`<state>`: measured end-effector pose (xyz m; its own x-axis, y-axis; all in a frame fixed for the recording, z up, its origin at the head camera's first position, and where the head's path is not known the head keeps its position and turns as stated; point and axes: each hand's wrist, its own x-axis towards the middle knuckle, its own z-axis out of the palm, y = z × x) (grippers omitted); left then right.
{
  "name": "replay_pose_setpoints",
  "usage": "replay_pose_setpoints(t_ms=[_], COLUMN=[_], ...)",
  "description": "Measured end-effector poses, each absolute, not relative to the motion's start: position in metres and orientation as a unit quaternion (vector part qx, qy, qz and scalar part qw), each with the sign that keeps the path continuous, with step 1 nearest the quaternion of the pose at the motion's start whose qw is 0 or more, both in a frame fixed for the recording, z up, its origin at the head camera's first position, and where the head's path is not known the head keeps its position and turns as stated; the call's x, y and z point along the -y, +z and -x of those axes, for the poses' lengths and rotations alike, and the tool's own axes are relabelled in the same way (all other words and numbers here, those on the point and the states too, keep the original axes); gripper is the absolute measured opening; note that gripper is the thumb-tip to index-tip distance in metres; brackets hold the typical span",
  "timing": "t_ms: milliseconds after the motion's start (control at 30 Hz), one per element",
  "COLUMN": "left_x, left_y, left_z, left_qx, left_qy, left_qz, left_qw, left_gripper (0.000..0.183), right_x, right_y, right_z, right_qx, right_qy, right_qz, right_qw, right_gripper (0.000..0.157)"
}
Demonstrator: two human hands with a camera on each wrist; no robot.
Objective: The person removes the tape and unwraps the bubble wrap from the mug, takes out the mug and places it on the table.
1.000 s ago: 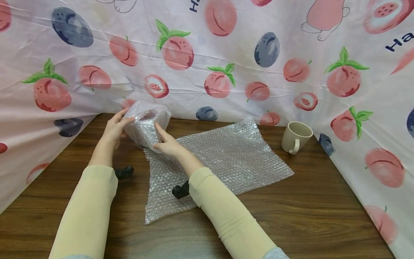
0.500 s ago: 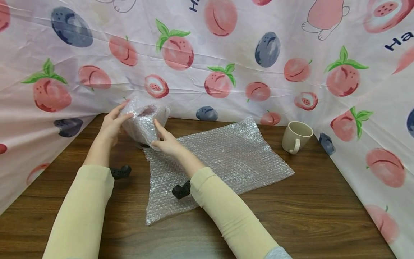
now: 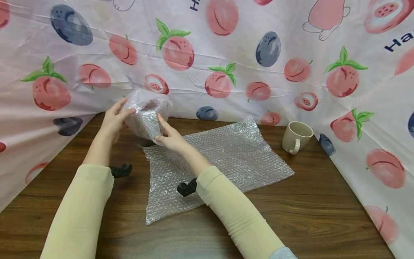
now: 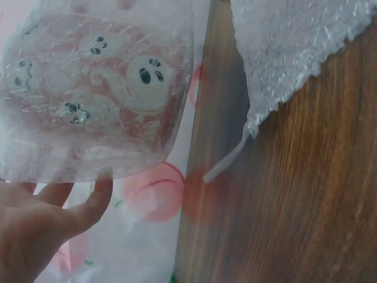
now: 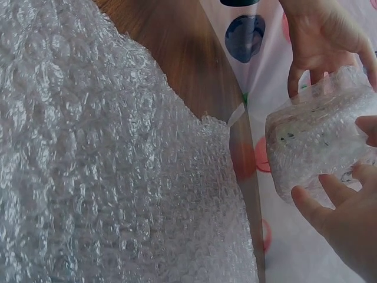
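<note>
Both hands hold a bundle in clear bubble wrap (image 3: 142,126) at the back left, raised slightly over the table. Pale ghost faces on a reddish ground show through the wrap (image 4: 147,82) in the left wrist view; the kind of thing inside cannot be told. My left hand (image 3: 111,122) grips its left side, thumb toward the top fold. On the right side my right hand (image 3: 173,138) grips it between thumb and fingers. A hollow opens in the folded wrap at the top. In the right wrist view, fingers of both hands (image 5: 353,230) touch the wrap.
A flat sheet of bubble wrap (image 3: 223,162) lies on the brown wooden table (image 3: 307,212), partly under the right forearm. A beige mug (image 3: 297,137) stands upright at the back right. Fruit-print cloth (image 3: 239,46) hangs round the back and sides.
Both hands have lifted the wrapped bundle a little, up and toward the back cloth. The flat sheet and the mug have stayed where they were.
</note>
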<state>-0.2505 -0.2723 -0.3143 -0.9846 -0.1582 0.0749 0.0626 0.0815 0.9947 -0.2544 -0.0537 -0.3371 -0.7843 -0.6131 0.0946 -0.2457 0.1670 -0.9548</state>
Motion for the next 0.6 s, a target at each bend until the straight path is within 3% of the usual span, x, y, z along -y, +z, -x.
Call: replay_pose_setpoints(t_ms=[600], left_x=[0.251], left_y=[-0.312], left_z=[0.242], left_qx=[0.685], left_qy=[-0.72], left_qz=[-0.013], left_qw=[0.107], left_gripper=[0.066], right_x=[0.03], right_y=[-0.335], right_z=[0.252], right_qx=[-0.753], right_qy=[-0.56], right_qz=[0.319], right_qw=[0.133], right_gripper=[0.073])
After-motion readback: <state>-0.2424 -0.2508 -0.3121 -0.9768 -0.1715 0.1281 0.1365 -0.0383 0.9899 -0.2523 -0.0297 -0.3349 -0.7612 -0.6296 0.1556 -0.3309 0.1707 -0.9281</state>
